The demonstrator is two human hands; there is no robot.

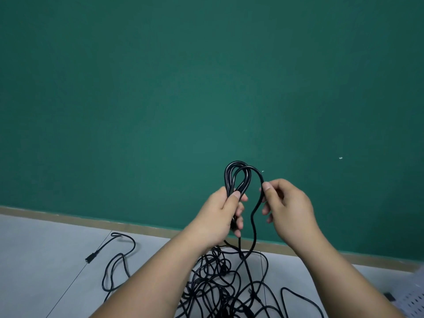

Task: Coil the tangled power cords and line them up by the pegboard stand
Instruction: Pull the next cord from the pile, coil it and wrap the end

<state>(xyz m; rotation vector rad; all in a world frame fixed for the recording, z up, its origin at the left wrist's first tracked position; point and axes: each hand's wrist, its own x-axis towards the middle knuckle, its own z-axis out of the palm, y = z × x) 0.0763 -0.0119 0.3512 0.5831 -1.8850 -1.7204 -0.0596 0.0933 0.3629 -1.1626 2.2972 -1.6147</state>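
Observation:
My left hand (223, 214) grips a bundle of several black cord loops (236, 177) that stick up above its fist. My right hand (286, 203) pinches the same black cord (253, 223) between thumb and fingers, just right of the loops; the strand arches over from the bundle and hangs down from my fingers. Below both hands a tangled pile of black power cords (229, 288) lies on the grey floor. One loose cord with a plug end (89, 260) trails off to the left. A corner of the white pegboard stand (410, 301) shows at the bottom right.
A green wall (206, 88) with a tan baseboard (68, 218) stands right behind the pile. Grey floor tiles (46, 260) stretch to the left of the cords. A small dark piece (389, 296) sits on the pegboard's edge.

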